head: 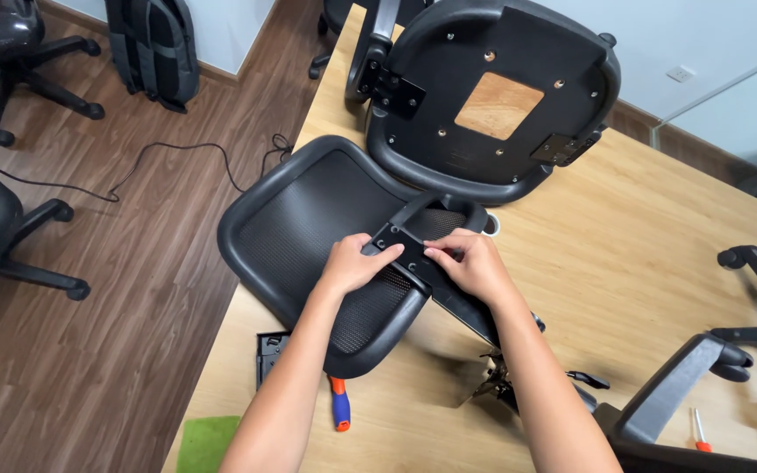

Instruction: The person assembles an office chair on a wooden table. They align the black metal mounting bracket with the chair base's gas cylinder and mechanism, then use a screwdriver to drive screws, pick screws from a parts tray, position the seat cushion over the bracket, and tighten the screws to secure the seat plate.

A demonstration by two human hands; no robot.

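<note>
While hands (413, 263) pinch bracket (405, 250).

A screwdriver (340, 410) lies half hidden under the mesh backrest (308, 228).

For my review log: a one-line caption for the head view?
Both hands, left and right, press a black metal bracket onto a black mesh chair backrest.

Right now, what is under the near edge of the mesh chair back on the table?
Under the mesh chair back, an orange and blue screwdriver handle sticks out. Its shaft is covered by the back. A black plate also shows partly; the rest is hidden.
</note>
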